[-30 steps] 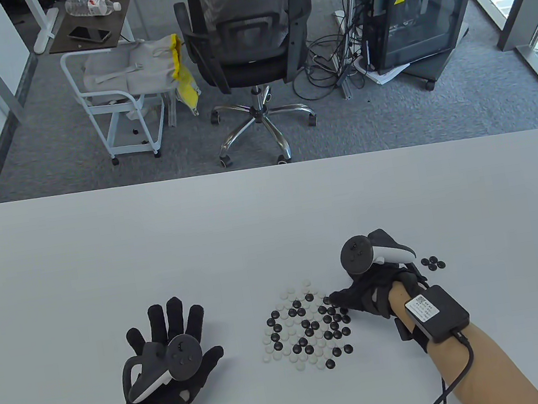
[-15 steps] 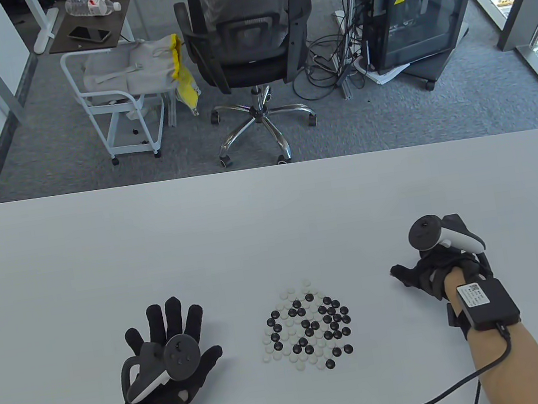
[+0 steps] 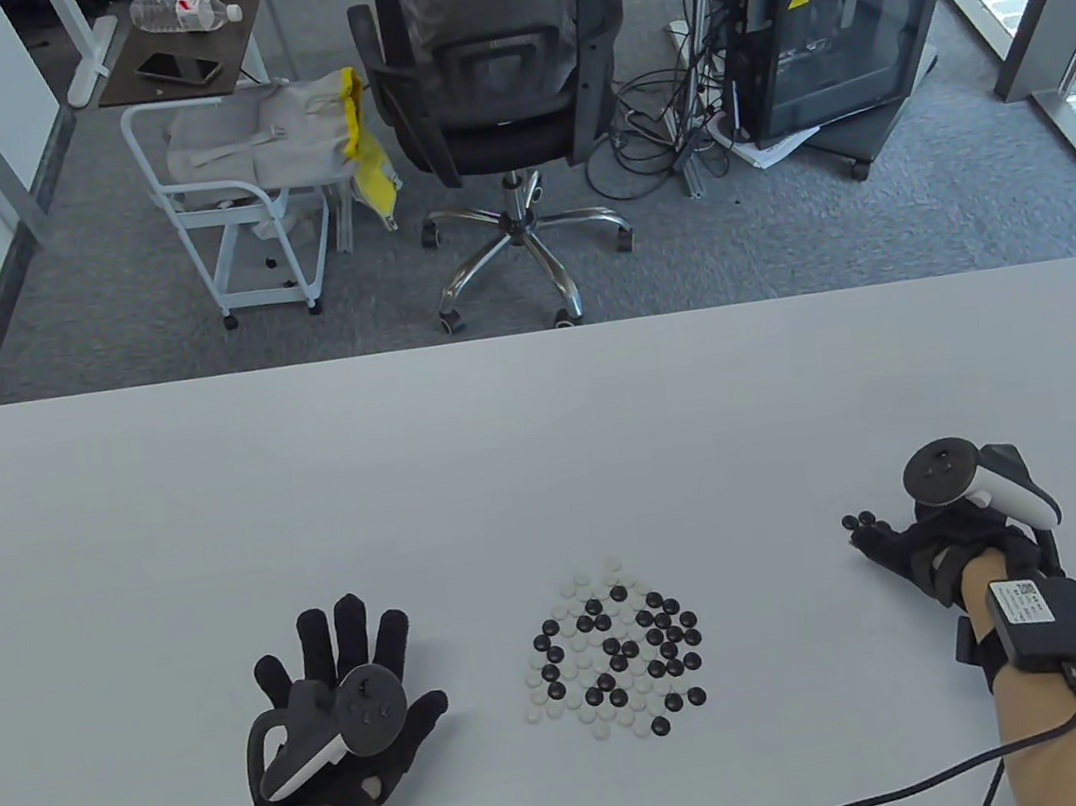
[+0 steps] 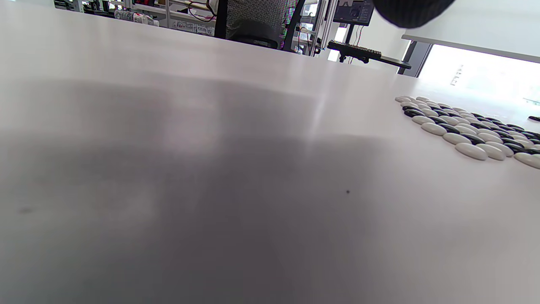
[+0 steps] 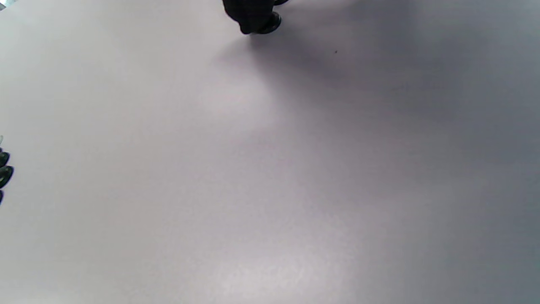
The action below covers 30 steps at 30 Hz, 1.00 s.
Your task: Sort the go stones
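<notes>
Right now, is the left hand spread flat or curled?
Spread flat: the left hand lies on the table, fingers straight, holding nothing.

We see a mixed pile of black & white Go stones lying flat on the white table, near edge, approx centre. A small cluster of black stones sits well apart to the right, partly hidden.
</notes>
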Motion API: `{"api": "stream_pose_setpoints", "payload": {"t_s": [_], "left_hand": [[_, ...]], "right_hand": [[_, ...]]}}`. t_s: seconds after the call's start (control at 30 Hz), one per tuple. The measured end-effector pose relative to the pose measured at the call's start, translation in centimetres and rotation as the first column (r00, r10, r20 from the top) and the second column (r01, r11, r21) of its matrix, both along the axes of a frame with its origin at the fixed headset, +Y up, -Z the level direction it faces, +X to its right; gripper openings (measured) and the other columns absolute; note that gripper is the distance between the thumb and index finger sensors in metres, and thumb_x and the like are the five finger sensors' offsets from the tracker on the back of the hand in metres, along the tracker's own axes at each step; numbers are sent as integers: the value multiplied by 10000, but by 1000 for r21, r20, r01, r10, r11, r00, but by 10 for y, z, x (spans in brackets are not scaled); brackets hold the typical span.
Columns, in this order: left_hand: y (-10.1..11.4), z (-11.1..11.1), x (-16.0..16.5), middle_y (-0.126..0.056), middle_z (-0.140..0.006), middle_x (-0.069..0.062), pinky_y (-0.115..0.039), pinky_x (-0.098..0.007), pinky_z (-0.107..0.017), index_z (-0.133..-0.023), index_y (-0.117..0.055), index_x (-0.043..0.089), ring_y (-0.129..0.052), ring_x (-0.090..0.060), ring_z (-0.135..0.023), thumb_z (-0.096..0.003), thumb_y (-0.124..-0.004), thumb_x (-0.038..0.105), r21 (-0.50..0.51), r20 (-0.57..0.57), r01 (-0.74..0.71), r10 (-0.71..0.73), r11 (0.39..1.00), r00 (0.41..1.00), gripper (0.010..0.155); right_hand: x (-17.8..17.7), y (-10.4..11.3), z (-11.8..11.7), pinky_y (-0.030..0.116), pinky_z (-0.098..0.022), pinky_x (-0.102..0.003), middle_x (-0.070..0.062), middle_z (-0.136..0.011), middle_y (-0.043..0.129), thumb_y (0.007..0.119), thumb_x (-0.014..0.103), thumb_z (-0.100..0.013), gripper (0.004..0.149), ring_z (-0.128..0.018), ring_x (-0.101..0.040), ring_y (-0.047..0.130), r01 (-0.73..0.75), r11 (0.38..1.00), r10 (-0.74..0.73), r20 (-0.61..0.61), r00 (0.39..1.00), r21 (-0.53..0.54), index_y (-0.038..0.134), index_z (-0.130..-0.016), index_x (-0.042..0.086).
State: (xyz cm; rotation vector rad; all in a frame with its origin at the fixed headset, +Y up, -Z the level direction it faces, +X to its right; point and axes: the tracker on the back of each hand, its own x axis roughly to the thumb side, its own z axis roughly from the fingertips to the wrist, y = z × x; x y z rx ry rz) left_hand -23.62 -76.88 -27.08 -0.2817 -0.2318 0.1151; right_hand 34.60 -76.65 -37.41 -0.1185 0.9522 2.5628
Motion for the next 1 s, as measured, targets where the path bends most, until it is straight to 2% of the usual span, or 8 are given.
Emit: {"api": "stream_pose_setpoints", "payload": {"t_s": [0.3,0.37,0.47,0.6,0.67,0.87,1.0], "left_hand": [[-1,0,0,168,-1151,-229,54,-828,-490,-1179,-51,203,203,-531,-965,-590,-502,632,-3,0,-2,2,1000,1000,857],[0,0,0,168,-1151,-227,54,-828,-490,-1179,-51,202,202,-531,-965,-590,-502,632,-2,1,-3,3,1000,1000,858],[-1,-1,0,168,-1151,-228,55,-828,-490,-1180,-51,201,203,-530,-965,-591,-502,632,0,2,-6,6,1000,1000,858],[-2,-1,-1,169,-1151,-225,57,-827,-491,-1179,-51,204,204,-528,-965,-590,-504,631,-8,-1,-6,6,1000,1000,856],[-2,-1,-1,169,-1151,-225,57,-826,-491,-1179,-53,204,204,-528,-965,-590,-505,630,-10,-3,-8,8,1000,1000,856],[-2,-1,-2,168,-1151,-225,56,-827,-491,-1180,-53,202,203,-529,-965,-590,-504,630,-7,-3,-10,10,1000,1000,857],[-2,-1,-2,168,-1151,-227,56,-827,-490,-1180,-54,200,202,-530,-965,-590,-505,630,-6,-2,-8,8,1000,1000,858]], "right_hand": [[-4,1,-1,116,-546,-923,-420,-1135,83,495,501,-616,680,-925,-683,-38,-31,999,31,9,999,23,579,-1141,78],[-7,5,-3,117,-545,-923,-422,-1133,84,494,501,-614,692,-924,-683,-41,-42,999,42,-4,999,25,592,-1140,62],[-21,16,-7,122,-543,-924,-425,-1134,94,496,500,-615,690,-924,-688,-25,-12,996,15,-34,999,84,610,-1134,59],[-53,27,-11,120,-540,-925,-421,-1137,104,498,500,-616,700,-921,-685,-29,24,996,-11,-141,990,88,690,-1104,36],[-77,31,-12,122,-540,-924,-418,-1145,125,500,499,-618,699,-927,-682,-24,46,996,-26,-236,971,80,723,-1087,31],[-140,27,-7,133,-544,-925,-410,-1151,144,500,500,-618,692,-935,-680,-13,33,999,-24,-434,901,11,734,-1080,41],[-169,23,-1,136,-546,-926,-409,-1146,122,497,484,-622,674,-932,-682,-16,48,999,-42,-514,856,0,713,-1089,48]]}}
